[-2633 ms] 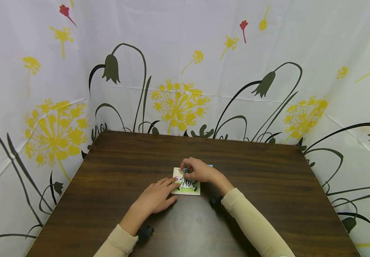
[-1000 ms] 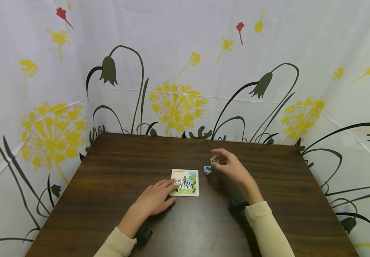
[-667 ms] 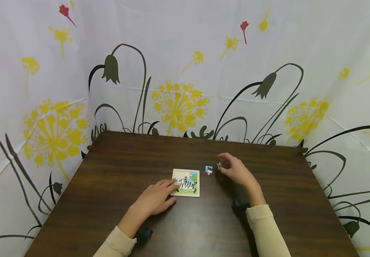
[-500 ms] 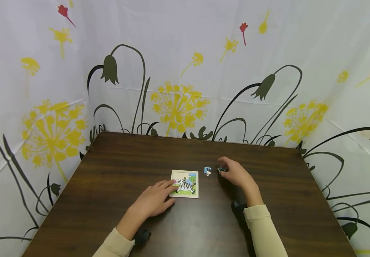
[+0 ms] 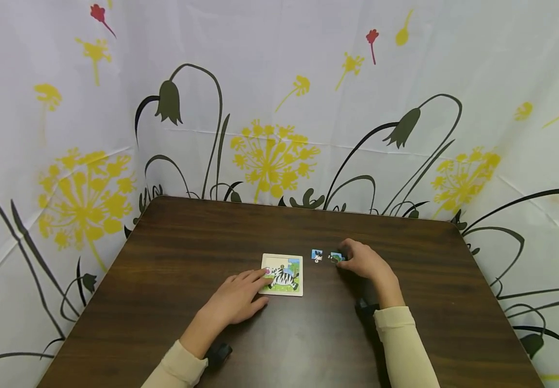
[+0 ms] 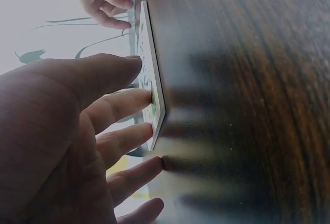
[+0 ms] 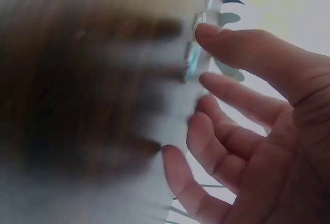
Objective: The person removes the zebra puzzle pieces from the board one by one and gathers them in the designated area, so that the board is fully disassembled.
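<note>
In the head view a small square jigsaw board with a zebra picture lies flat on the table, bare cream wood showing at its upper left. My left hand rests its extended fingertips on the board's left side. To the right of the board lies a blue puzzle piece with part of a black-and-white animal. Beside it a blue-and-green puzzle piece lies on the table. My right hand is at that piece's right edge, thumb and index finger apart around it; the right wrist view shows the other fingers loosely bent.
The dark wood-grain table stretches out around the board. A white curtain with printed flowers hangs behind and at both sides. A black wrist device is on the left wrist and another on the right.
My right hand has moved right from the board with the blue-and-green puzzle piece, set it down beside the other piece and loosened its fingers. The left hand has stayed on the board.
</note>
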A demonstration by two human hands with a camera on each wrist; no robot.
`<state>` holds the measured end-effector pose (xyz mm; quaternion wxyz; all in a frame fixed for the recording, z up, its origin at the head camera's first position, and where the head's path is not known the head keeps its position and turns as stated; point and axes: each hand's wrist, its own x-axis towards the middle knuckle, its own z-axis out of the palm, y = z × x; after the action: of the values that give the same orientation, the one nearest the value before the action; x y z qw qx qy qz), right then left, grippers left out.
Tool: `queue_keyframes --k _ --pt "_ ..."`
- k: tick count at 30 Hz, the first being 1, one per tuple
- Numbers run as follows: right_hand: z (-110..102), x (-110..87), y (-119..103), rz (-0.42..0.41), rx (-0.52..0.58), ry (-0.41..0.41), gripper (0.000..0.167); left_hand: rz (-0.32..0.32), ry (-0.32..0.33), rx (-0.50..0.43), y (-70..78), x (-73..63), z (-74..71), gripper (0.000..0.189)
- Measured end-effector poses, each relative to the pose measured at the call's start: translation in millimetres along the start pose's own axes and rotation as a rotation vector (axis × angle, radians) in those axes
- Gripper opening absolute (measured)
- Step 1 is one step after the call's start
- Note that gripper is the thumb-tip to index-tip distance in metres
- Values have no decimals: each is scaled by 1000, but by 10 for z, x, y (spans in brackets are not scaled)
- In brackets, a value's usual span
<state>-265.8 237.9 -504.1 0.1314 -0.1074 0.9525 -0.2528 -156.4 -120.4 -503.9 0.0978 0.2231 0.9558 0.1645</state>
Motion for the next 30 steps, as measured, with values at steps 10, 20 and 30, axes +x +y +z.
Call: queue_keyframes --k 10,20,30 --pt "45 78 82 -29 53 -22 28 -1 -16 -17 5 -8 -29 51" --pt "16 77 67 -33 50 -32 27 -5 -17 -30 2 -15 -12 50" --pt "122 66 -237 -84 -6 12 29 -11 -20 -32 0 -20 -20 51"
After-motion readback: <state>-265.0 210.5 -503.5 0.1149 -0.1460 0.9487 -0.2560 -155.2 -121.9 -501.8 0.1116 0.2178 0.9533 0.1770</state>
